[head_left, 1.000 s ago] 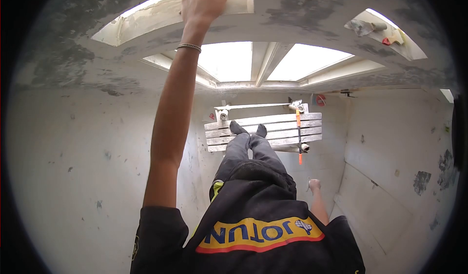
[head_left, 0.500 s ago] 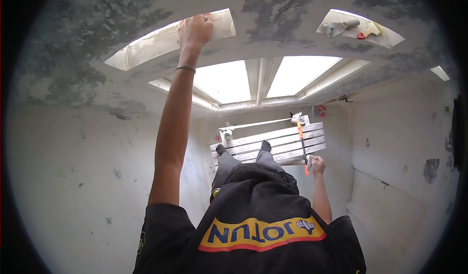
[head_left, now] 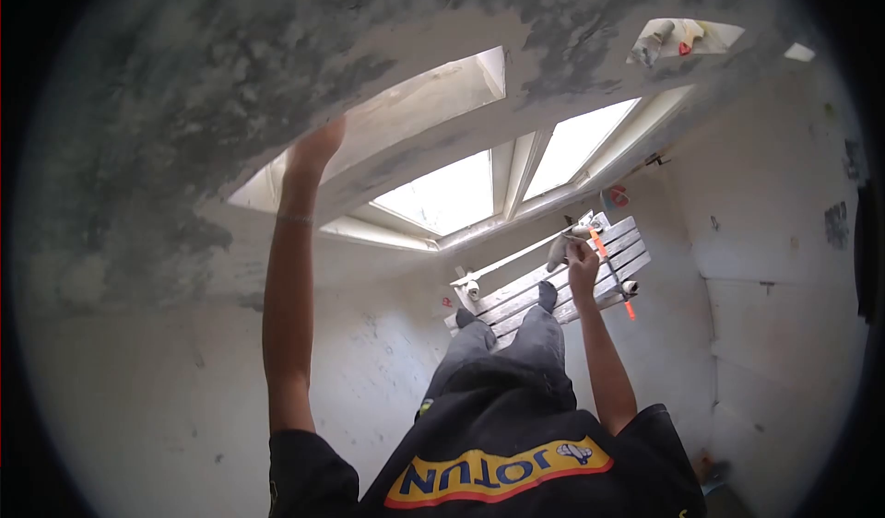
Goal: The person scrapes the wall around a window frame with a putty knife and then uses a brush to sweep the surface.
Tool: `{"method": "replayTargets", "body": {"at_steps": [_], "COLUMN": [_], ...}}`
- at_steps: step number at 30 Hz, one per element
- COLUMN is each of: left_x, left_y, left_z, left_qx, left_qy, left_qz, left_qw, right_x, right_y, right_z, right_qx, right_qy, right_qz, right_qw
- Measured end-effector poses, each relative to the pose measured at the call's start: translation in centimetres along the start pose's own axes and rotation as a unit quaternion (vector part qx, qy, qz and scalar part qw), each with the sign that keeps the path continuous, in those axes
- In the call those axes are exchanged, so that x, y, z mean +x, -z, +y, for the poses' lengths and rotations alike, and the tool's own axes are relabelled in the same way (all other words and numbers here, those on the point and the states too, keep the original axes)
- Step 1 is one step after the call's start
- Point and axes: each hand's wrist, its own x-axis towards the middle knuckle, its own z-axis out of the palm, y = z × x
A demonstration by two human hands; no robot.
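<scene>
My left hand [head_left: 318,142] reaches up into the long recessed opening [head_left: 452,94] overhead, at its left part. The opening's edge hides the fingers, so I cannot see what they hold. Lower down on the right, my right hand [head_left: 583,264] has its fingers closed on a greyish, limp-looking piece [head_left: 559,253] whose kind I cannot make out. That hand is above the slatted wooden platform [head_left: 629,244], close to a long orange and black bar [head_left: 598,241].
My feet [head_left: 548,295] stand on the platform. Beside it is a white rail [head_left: 516,257]. Bright window panes [head_left: 441,195] lie ahead. A second recess holds a red-tipped brush [head_left: 688,39] and a grey tool [head_left: 652,42]. The ceiling [head_left: 166,112] is patchy grey.
My left hand has slid left along the opening, and its fingers are now out of sight. My right hand has moved inward over the platform with the greyish piece. The view has tilted.
</scene>
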Motion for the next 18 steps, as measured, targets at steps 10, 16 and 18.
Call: {"method": "replayTargets", "body": {"at_steps": [10,16,18], "left_x": [0.8,0.4,0.6], "left_y": [2.7,1.9,1.9], "left_z": [5.1,4.4,4.7], "left_qx": [-0.034,-0.084,-0.091], "left_qy": [0.383,0.322,0.308], "left_qz": [-0.2,-0.114,-0.1], "left_qw": [0.901,0.936,0.942], "right_x": [-1.1,3.9,4.6], "right_y": [-14.6,-18.6,-20.5], "right_z": [-15.7,-20.7,-21.2], "right_qx": [0.129,0.138,0.189], "right_qy": [0.167,0.432,0.454], "right_qz": [0.095,0.246,0.264], "right_qw": [0.973,0.857,0.83]}}
